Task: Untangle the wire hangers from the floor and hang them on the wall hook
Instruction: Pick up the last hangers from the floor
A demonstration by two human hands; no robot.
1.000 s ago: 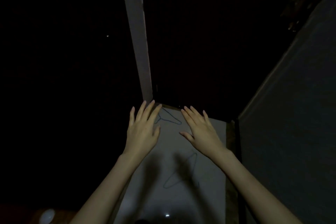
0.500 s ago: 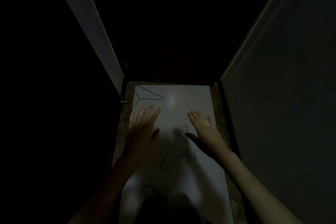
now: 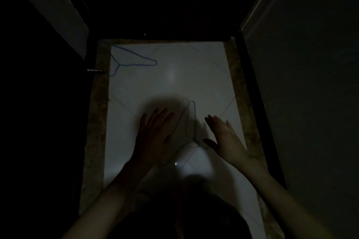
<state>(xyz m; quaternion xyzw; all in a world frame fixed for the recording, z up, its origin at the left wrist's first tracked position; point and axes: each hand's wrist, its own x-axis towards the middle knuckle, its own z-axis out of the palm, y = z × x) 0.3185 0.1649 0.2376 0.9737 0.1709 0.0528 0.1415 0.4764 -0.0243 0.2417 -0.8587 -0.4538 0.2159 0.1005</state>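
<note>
Fingers on both hands are straight and slightly spread, holding nothing: left hand [image 3: 153, 132] and right hand [image 3: 223, 134] hover palm-down over the pale tiled floor [image 3: 174, 83], one either side of the near hanger [image 3: 191, 122]. That blue wire hanger lies flat between them, and its hook end seems to sit near the right thumb, though it's too dim to be sure. Far hanger [image 3: 128, 60] lies at the far left corner, well apart from the near one, so I see no tangle between these two. I expect thin light wire, springy, slippery on glossy tile and hard to pinch while flat. My call: slide a fingertip under the long straight bar or pinch at the neck twist below the hook, where it's stiffest. Wall hook isn't in view; surroundings are too dark.
</note>
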